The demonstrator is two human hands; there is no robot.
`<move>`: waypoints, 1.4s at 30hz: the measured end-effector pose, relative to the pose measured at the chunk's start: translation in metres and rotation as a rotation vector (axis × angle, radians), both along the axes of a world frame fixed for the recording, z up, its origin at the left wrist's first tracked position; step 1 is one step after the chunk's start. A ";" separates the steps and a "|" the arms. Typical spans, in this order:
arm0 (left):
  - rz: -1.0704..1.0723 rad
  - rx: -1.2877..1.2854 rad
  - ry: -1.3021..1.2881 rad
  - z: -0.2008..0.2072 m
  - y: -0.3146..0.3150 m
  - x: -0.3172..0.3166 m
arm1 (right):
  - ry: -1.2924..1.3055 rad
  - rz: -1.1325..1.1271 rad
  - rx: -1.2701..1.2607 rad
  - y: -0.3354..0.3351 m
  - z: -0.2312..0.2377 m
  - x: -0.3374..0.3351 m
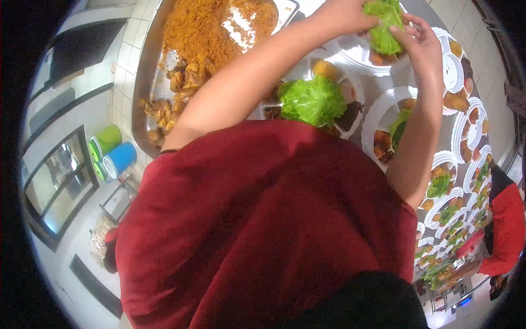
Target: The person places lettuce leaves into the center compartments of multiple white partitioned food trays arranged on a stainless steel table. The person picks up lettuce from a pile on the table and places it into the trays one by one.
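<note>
Both hands on a lettuce leaf at the far white plate, top of frame.

Off to the left, two round tubs stand side by side, a green tub (105, 140) and a blue tub (119, 159), both smooth plastic; any label is too small to tell. Up top, the left hand (350, 13) curls partly shut over the near edge of a frilly green lettuce leaf (383, 24), and the right hand (419, 41) meets it from the other side, fingers bent and pinching the leaf's right edge. The leaf sits over a white compartment plate (356, 55) holding brown fried pieces. Just nearer, a second lettuce leaf (313, 100) covers another plate. A big steel tray (143, 71) carries grainy orange rice (208, 27) and fried chicken chunks (170, 93). More filled plates run down the right.
</note>
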State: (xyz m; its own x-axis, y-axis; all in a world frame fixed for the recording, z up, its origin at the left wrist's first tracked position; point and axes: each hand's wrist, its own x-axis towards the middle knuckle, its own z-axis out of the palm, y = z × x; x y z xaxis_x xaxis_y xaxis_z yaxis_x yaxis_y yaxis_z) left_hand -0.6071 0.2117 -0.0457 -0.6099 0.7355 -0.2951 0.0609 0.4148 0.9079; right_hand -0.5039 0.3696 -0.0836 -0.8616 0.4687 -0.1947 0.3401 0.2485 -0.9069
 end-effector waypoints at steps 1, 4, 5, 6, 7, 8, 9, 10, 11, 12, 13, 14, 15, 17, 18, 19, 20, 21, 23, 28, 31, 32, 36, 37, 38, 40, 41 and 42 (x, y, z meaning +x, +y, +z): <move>0.051 0.002 0.003 -0.007 0.005 -0.003 | -0.049 -0.005 0.120 -0.001 -0.004 -0.004; 0.015 -0.058 0.414 -0.031 0.013 -0.013 | -0.139 -0.022 0.455 -0.002 -0.018 -0.014; 0.031 -0.110 0.542 -0.039 0.017 -0.012 | -0.129 -0.026 0.548 0.001 -0.029 -0.015; 0.055 -0.169 0.669 -0.045 0.019 -0.011 | -0.117 -0.021 0.638 -0.004 -0.028 -0.017; 0.076 -0.228 0.797 -0.051 0.021 -0.011 | -0.175 -0.039 0.700 -0.011 -0.026 -0.019; 0.057 -0.243 0.891 -0.057 0.021 -0.010 | -0.233 -0.058 0.763 -0.020 -0.025 -0.020; 0.029 -0.249 0.983 -0.063 0.025 -0.010 | -0.299 -0.086 0.827 -0.029 -0.018 -0.021; 0.015 -0.272 1.077 -0.069 0.023 -0.010 | -0.298 -0.055 0.879 -0.037 -0.016 -0.022; 0.108 -0.255 1.199 -0.075 0.020 -0.010 | -0.295 -0.023 0.931 -0.045 -0.013 -0.023; 0.187 -0.212 1.321 -0.075 0.022 -0.008 | -0.306 -0.015 0.990 -0.045 -0.010 -0.020; 0.270 -0.169 1.440 -0.075 0.025 -0.007 | -0.216 -0.023 1.030 -0.043 -0.009 -0.017; 0.242 -0.164 1.382 -0.075 0.027 -0.007 | -0.125 -0.030 1.068 -0.040 -0.008 -0.014; 0.216 -0.170 1.324 -0.069 0.025 -0.006 | -0.029 -0.030 1.101 -0.038 -0.009 -0.012; 0.127 -0.212 1.192 -0.057 0.020 -0.005 | -0.083 -0.041 0.907 -0.028 -0.014 -0.010; 0.061 -0.243 1.118 -0.045 0.016 -0.004 | -0.110 -0.051 0.812 -0.026 -0.012 -0.009; -0.005 -0.273 1.043 -0.039 0.015 -0.004 | -0.166 -0.084 0.835 -0.028 -0.011 -0.008; -0.010 -0.291 0.993 -0.039 0.018 -0.005 | -0.224 -0.118 0.858 -0.032 -0.011 -0.009; 0.000 -0.318 0.945 -0.040 0.019 -0.008 | -0.271 -0.140 0.879 -0.035 -0.011 -0.011; 0.019 -0.325 0.896 -0.042 0.019 -0.010 | -0.214 -0.135 0.816 -0.029 -0.023 -0.013; 0.133 -0.077 0.734 -0.017 0.011 -0.013 | -0.102 -0.168 0.715 -0.013 0.000 -0.002; 0.033 -0.102 0.395 -0.009 0.007 -0.028 | -0.138 -0.004 0.644 0.011 0.001 -0.005; 0.021 -0.143 0.480 -0.016 0.007 -0.027 | -0.110 0.027 0.698 0.011 -0.003 -0.006; -0.036 -0.268 0.984 -0.073 0.022 -0.021 | -0.318 0.037 0.823 0.002 -0.032 -0.015; -0.037 -0.312 1.142 -0.076 0.021 -0.019 | -0.247 0.012 0.896 -0.005 -0.031 -0.016; -0.059 -0.344 1.194 -0.079 0.021 -0.021 | -0.175 -0.014 0.968 -0.011 -0.029 -0.015; -0.123 -0.393 1.290 -0.067 0.020 -0.017 | 0.021 -0.053 1.063 -0.025 -0.019 -0.010; -0.107 -0.389 1.279 -0.064 0.019 -0.016 | 0.066 0.010 1.001 -0.031 -0.019 -0.014; -0.092 -0.377 1.273 -0.061 0.020 -0.016 | 0.110 0.066 0.945 -0.034 -0.016 -0.015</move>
State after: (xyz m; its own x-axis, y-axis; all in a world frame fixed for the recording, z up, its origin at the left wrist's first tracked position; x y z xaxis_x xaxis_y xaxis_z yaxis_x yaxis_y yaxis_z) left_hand -0.6228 0.2314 -0.1068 -0.5634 0.7883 0.2471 0.8175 0.5752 0.0288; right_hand -0.5192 0.3360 -0.0999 -0.8827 0.3408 0.3236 0.2240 0.9105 -0.3476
